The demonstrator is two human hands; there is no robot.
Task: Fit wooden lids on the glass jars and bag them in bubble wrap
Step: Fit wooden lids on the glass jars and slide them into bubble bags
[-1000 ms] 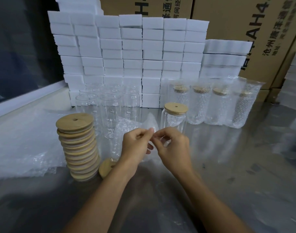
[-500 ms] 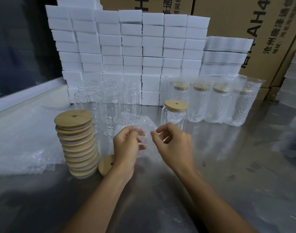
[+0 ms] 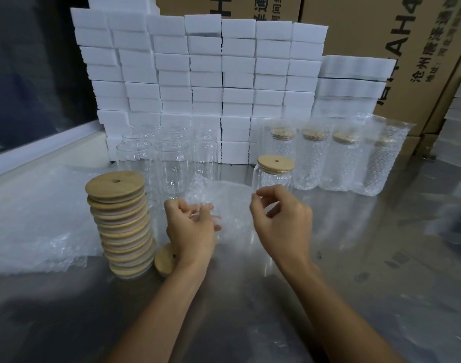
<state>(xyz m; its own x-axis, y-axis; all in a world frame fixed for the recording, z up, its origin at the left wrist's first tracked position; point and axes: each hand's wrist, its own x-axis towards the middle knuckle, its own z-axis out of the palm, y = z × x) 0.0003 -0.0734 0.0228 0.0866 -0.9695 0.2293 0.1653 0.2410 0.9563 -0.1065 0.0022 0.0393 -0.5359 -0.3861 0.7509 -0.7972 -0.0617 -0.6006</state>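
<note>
Both hands hold a bubble-wrap bag open by its mouth — the left hand and right hand each pinching an edge. It is light, limp and slippery. Just behind stands the lidded jar — fragile, best gripped around its body.

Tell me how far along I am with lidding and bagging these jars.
Done: four lidded jars in bubble wrap bags stand in a row at the back right. In hand: the lidded jar is not bagged yet; the left hand pinches a bubble wrap bag while the right hand has its fingers curled just beside it. Left: several open glass jars still need lids from the lid stack.
</note>
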